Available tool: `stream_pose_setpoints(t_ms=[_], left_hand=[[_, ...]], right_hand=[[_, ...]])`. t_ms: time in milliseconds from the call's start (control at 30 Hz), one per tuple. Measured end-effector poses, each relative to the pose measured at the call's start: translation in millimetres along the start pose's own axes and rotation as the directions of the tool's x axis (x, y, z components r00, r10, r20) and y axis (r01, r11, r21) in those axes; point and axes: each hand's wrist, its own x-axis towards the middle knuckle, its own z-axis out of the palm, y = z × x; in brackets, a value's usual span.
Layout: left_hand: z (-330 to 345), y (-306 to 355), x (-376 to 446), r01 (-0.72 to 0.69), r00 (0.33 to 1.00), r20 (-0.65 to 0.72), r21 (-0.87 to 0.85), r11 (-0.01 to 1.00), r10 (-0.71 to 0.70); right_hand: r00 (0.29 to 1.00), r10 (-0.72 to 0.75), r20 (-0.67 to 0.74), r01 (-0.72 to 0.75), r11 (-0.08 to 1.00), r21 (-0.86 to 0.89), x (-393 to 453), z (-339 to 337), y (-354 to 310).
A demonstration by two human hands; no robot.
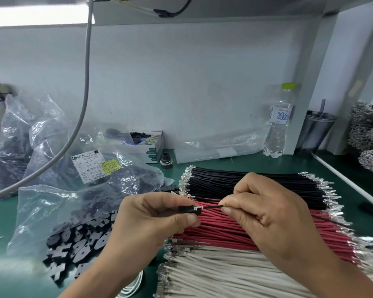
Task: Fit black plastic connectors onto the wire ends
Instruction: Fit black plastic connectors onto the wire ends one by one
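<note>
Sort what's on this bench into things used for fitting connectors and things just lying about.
In use: left hand pinching a black connector; right hand feeding a black wire; wire bundles; loose connectors.

Lying about: water bottle; metal cup; small box.

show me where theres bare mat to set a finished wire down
Bare green mat left of the connector bag, and a strip between the water bottle and the black wires. Crowded under both hands.
</note>
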Motion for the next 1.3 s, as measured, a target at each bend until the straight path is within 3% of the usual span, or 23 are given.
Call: stream_pose_setpoints(t_ms=[133, 467, 967, 1300], left_hand=[[3.0, -2.4, -0.6, -0.085, 0.996, -0.024, 0.129, 0.988, 0.089], [3.7, -2.7, 0.1, -0.090, 0.995, -0.025, 0.078, 0.993, 0.092], [5.5, -1.0, -2.5, -0.139, 0.988, -0.048, 0.093, 0.986, 0.144], [6.3, -3.4, -2.7, -0.097, 0.995, -0.017, 0.116, 0.989, 0.099]], right_hand=[[0.999, -0.036, -0.004, 0.036, 0.998, -0.043, 1.5, -0.6, -2.1], [0.997, 0.079, 0.022, -0.082, 0.986, 0.143, -0.7, 8.3, -5.2], [1.000, -0.008, -0.026, 0.011, 0.994, 0.109, 3.9, 17.1, -11.5], [1.000, -0.001, 0.031, -0.004, 0.987, 0.163, 1.4, 16.4, -8.8]])
